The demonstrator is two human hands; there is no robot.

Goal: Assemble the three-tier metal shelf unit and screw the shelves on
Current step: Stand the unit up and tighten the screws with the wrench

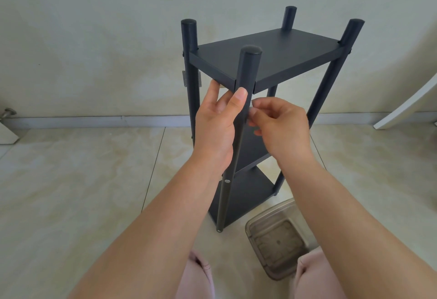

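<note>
The left hand wraps the front pole. The right hand pinches something tiny, maybe a screw; it could drop and roll away.

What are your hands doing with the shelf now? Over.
Left hand grips the front post. Right hand pinches at that post just under the top shelf, what it pinches is hidden. Clear tub on the floor by the shelf's foot.

The matt dark metal shelf unit is standing on glossy marbled floor tiles, beside a smoky translucent plastic container.
</note>
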